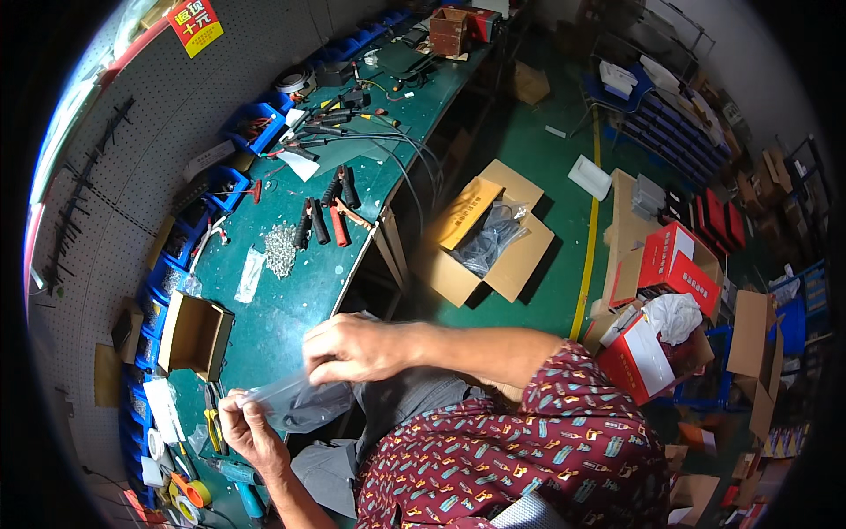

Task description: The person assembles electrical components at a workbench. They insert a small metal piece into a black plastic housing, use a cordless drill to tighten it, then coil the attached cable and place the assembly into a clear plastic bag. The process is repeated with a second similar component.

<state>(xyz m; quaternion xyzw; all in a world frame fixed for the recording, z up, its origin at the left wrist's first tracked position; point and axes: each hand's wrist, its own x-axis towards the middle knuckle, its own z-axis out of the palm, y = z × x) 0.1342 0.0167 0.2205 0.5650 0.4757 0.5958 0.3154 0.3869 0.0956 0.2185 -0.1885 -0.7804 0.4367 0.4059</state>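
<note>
A clear plastic bag (304, 407) with something dark inside is held over my lap, beside the bench edge. My left hand (251, 429) pinches its left end between thumb and fingers. At the bag's upper right, my right hand (345, 350) has its fingers curled down on the plastic; the fingertips are partly hidden. Beyond my hands, a pile of small metal parts (280, 250) lies on the green workbench (291, 309). Next to it are black clamps (310, 224), a red clamp (338, 226) and a small clear packet (250, 274).
Blue parts bins (167, 278) line the bench's left side, near an open cardboard box (196, 337). Pliers (211, 414) and tape rolls (196, 492) lie near my left hand. On the floor, an open carton (520, 264) holds bagged cables. Red boxes (679, 264) stand to the right.
</note>
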